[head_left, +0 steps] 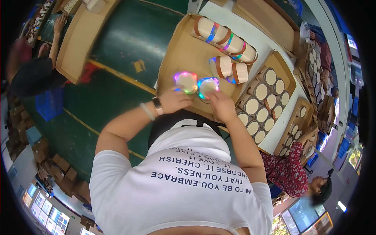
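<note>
Two round, cream-topped pieces stand side by side in a shallow cardboard tray, each ringed with glowing coloured lights. My left hand is at the near edge of the left lit piece, its fingers bent against the rim and slightly blurred. On the right lit piece, my right hand has its thumb and fingers closed at the near right edge. Farther back in the same tray lies a row of cream cylinders with brown bands and glowing strips. Two shorter cream pieces with brown bands lie nearer.
To the right, a cardboard box holds several round cream-topped pieces, with a smaller box beyond. A co-worker in a red patterned top works at the right. Another person is at the far left beside a cardboard tray.
</note>
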Demonstrator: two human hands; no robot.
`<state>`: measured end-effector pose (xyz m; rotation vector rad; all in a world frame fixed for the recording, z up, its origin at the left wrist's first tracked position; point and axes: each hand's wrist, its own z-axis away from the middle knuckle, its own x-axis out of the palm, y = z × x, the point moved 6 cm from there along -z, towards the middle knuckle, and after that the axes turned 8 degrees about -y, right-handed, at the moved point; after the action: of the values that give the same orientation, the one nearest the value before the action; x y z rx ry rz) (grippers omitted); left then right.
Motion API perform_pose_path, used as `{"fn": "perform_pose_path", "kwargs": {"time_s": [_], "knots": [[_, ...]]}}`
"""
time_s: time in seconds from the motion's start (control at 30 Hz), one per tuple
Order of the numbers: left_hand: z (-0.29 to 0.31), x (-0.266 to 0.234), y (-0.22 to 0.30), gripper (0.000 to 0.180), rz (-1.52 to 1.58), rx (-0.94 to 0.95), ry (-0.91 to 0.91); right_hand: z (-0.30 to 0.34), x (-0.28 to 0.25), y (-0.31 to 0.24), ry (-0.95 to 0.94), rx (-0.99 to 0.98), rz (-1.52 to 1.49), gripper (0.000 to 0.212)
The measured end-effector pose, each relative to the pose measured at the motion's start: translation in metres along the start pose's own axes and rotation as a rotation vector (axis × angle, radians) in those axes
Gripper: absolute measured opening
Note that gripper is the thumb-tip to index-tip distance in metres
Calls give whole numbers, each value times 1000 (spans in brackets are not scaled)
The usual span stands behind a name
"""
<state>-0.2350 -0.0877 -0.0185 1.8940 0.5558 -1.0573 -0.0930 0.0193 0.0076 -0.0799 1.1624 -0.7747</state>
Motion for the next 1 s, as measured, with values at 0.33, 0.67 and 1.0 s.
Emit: {"fn": "perform_pose_path", "kwargs": {"time_s": [0.33, 0.67, 1.0], "knots": [[-26, 11, -24, 90, -141, -747, -252, -26, 8, 17, 58, -196, 242, 70], [-26, 1, -17, 91, -64, -857, 28, 22, 20, 45, 271, 28, 177, 65], [-51, -100, 24, 85, 392, -857, 675, 44, 24, 63, 418, 22, 230, 56]]}}
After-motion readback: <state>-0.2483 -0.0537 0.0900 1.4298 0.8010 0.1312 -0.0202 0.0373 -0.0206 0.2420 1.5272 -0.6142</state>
